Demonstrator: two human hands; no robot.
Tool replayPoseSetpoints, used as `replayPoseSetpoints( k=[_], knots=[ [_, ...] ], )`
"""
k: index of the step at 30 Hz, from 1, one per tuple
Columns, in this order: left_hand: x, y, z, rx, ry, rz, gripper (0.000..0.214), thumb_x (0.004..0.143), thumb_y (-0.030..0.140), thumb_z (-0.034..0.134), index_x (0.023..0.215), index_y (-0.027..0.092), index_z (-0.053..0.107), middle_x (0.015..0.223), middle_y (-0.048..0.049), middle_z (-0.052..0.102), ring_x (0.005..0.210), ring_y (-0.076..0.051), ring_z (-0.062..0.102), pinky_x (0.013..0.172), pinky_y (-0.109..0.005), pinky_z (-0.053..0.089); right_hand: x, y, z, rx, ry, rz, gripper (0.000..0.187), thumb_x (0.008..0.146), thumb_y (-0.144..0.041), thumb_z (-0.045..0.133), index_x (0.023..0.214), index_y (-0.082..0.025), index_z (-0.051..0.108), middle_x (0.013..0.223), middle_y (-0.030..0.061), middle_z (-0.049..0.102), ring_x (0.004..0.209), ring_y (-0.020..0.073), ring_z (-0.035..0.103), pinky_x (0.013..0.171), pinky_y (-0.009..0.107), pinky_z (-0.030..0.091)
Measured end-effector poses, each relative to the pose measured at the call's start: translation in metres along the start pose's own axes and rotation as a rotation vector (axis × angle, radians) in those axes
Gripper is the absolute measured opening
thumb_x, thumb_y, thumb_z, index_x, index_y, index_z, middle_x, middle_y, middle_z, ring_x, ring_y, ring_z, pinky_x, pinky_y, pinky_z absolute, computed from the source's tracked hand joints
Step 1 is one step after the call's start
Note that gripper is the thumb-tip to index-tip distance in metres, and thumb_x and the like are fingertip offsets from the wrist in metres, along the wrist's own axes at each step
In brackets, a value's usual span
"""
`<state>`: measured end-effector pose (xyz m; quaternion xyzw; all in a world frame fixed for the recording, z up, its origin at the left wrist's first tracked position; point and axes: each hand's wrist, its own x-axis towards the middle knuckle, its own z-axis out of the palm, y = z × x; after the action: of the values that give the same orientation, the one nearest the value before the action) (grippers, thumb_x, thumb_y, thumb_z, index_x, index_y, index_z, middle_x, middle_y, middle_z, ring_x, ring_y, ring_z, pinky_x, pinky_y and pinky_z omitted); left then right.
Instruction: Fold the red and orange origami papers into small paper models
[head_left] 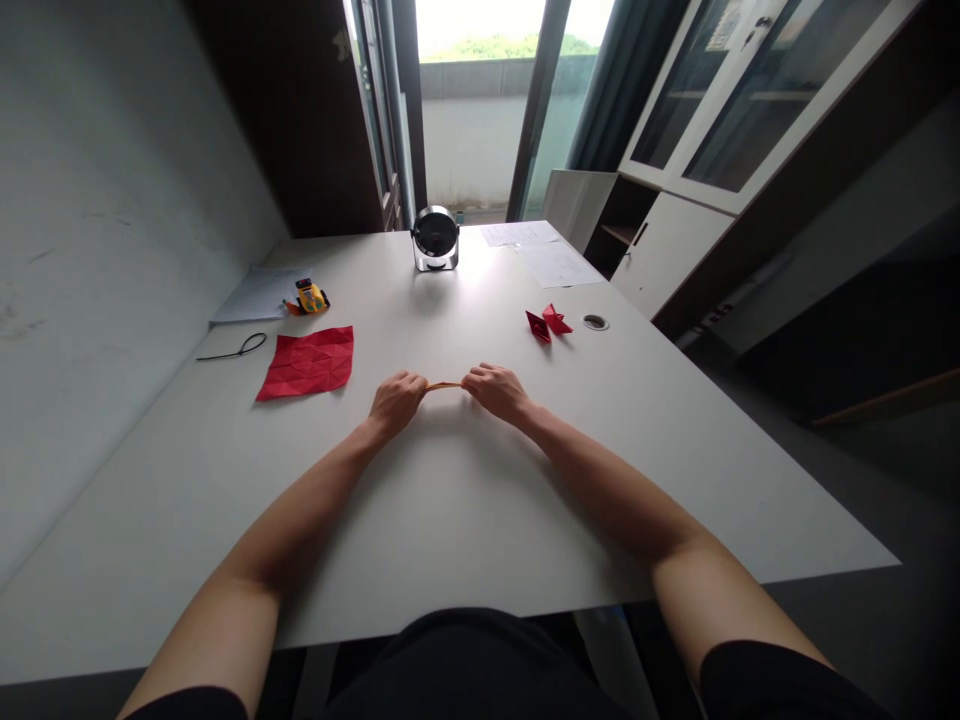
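Observation:
Both hands rest on the white table point(465, 500) near its middle. My left hand point(396, 398) and my right hand point(493, 388) are each closed in a pinch on one end of a thin orange strip point(444, 385), probably folded paper, stretched between them just above the tabletop. A creased red paper square point(307, 362) lies flat to the left of my left hand. A small folded red paper shape point(547, 323) sits farther back on the right.
A small black desk fan point(435, 238) stands at the table's far edge. A yellow toy point(310, 297), a sheet of paper point(255, 293) and a black cable tie point(234, 347) lie far left by the wall. White sheets point(551, 262) and a cable hole point(595, 322) are far right.

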<state>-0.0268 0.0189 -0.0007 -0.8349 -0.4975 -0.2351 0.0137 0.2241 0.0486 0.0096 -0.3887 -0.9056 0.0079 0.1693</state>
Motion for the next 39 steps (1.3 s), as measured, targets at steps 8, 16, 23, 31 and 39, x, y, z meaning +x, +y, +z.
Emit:
replayPoseSetpoints(
  k=[8, 16, 23, 31, 39],
  knots=[
    [-0.002, 0.001, -0.006, 0.147, -0.121, -0.067, 0.031, 0.104, 0.039, 0.040, 0.090, 0.021, 0.062, 0.089, -0.0092, 0.067, 0.087, -0.024, 0.058, 0.069, -0.033, 0.039, -0.004, 0.001, 0.000, 0.119, 0.138, -0.044, 0.027, 0.104, -0.034, 0.045, 0.096, -0.022, 0.068, 0.090, 0.0052, 0.069, 0.085, 0.0176, 0.058, 0.071, 0.028, 0.037],
    [-0.001, -0.005, -0.009, 0.071, -0.085, -0.167, 0.026, 0.102, 0.033, 0.040, 0.095, 0.023, 0.063, 0.098, -0.0071, 0.068, 0.094, -0.023, 0.060, 0.078, -0.033, 0.044, -0.001, 0.040, 0.003, 0.142, 0.309, 0.165, 0.019, 0.098, -0.030, 0.050, 0.088, -0.020, 0.063, 0.078, 0.0032, 0.065, 0.070, 0.0164, 0.055, 0.066, 0.027, 0.036],
    [0.000, -0.004, -0.010, 0.011, -0.077, -0.189, 0.026, 0.100, 0.033, 0.044, 0.093, 0.024, 0.067, 0.094, -0.0066, 0.067, 0.095, -0.023, 0.060, 0.079, -0.033, 0.046, -0.019, 0.107, -0.005, -0.095, 0.377, 0.623, 0.022, 0.095, -0.037, 0.054, 0.089, -0.018, 0.063, 0.081, 0.0088, 0.068, 0.070, 0.0200, 0.057, 0.063, 0.028, 0.035],
    [0.000, -0.004, -0.006, 0.005, -0.062, -0.154, 0.025, 0.099, 0.033, 0.045, 0.092, 0.024, 0.067, 0.096, -0.0068, 0.066, 0.095, -0.023, 0.058, 0.081, -0.034, 0.046, -0.031, 0.129, -0.004, -0.203, 0.292, 0.860, 0.018, 0.088, -0.021, 0.056, 0.104, -0.018, 0.063, 0.099, 0.0133, 0.071, 0.083, 0.0253, 0.064, 0.070, 0.032, 0.043],
    [0.000, -0.006, -0.011, 0.085, 0.023, -0.265, 0.024, 0.096, 0.032, 0.047, 0.093, 0.023, 0.070, 0.105, -0.0096, 0.067, 0.107, -0.029, 0.054, 0.098, -0.045, 0.041, -0.030, 0.130, -0.006, -0.138, 0.325, 0.921, 0.031, 0.085, -0.019, 0.056, 0.116, -0.020, 0.056, 0.094, 0.0094, 0.072, 0.075, 0.0241, 0.064, 0.067, 0.032, 0.043]
  ],
)
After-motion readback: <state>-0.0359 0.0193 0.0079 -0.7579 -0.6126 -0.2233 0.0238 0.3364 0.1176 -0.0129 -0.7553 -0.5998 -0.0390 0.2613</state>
